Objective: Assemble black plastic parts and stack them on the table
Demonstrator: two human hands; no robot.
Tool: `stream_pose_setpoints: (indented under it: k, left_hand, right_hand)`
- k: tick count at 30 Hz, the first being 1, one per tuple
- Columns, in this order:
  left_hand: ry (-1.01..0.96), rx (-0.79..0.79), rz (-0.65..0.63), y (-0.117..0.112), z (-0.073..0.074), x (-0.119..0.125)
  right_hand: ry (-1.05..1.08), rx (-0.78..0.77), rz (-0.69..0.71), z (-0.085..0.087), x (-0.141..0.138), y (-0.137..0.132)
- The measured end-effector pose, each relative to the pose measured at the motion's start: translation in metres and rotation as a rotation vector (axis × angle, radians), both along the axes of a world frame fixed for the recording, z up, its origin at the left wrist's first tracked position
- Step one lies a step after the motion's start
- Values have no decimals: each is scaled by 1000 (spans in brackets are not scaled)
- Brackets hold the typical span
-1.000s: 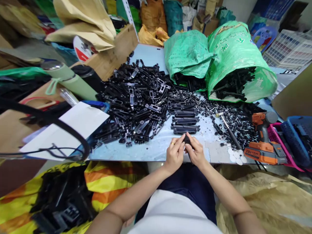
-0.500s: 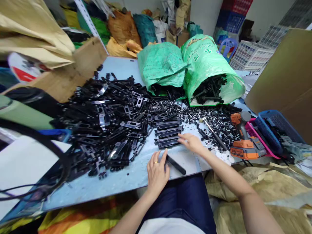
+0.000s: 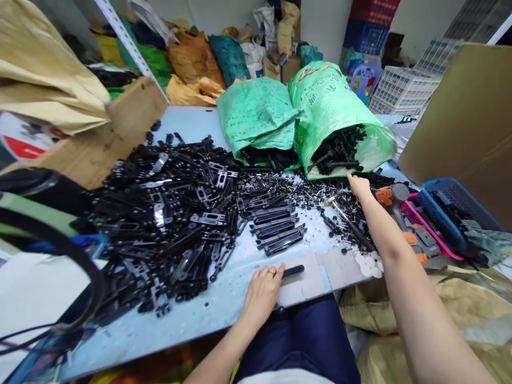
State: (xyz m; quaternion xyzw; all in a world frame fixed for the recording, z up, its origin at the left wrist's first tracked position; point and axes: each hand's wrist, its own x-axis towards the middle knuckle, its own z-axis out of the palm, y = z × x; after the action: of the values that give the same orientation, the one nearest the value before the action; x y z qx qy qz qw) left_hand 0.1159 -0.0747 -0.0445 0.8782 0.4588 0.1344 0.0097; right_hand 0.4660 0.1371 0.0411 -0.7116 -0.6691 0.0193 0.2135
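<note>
Your left hand [image 3: 263,292] hides one end of the black bar [image 3: 294,271] by the desk's [image 3: 168,325] near edge; your right forearm [image 3: 386,232] covers part of the drill [image 3: 420,240]; the view crops the white sheet [image 3: 36,293].

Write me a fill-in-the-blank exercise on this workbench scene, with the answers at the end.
1. The left hand touches a bar coloured ____.
2. The right hand is near the open mouth of a ____ sack.
3. The hammer lies to the ____ of the neat row of pieces.
4. Beside the blue basket is one coloured ____.
Missing words: black; green; right; pink.
</note>
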Motion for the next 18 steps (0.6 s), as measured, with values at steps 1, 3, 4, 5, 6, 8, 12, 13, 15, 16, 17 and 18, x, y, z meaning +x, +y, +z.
stream_pose_setpoints:
  k: [1,3,4,5,6,8,12,13,15,16,17,18]
  left_hand:
    - [-55,-38,25,-1,-2,-2]
    - [-290,-174,75,-1,-1,-5]
    - [-474,-278,109,1,2,-5]
    - [-694,-404,152,4,7,-5]
    - [-931,-548,201,8,14,-3]
    - [-1361,-832,303,15,28,2]
    - [-1544,-908,515,15,49,15]
    - [-1476,-846,549,11,51,18]
    - [-1307,-703,490,2,49,23]
    - [-1216,-636,400,-2,47,25]
    - [-1121,-568,294,-4,43,25]
    - [-1015,-509,193,-5,39,24]
  right_hand:
    - [5,40,2,7,-9,-9]
    - [24,117,17,17,-36,-35]
    - [53,163,45,18,-53,-54]
    - [87,192,80,17,-72,-75]
    - [149,250,126,15,-91,-99]
    - [475,408,356,6,-126,-147]
    - [293,391,480,-5,-158,-214]
    - [126,357,506,-5,-158,-221]
    - [-157,171,603,-3,-152,-226]
    - [-242,27,652,-3,-147,-227]
    - [-298,-108,680,-3,-142,-227]
    - [-339,-222,687,-4,-137,-228]
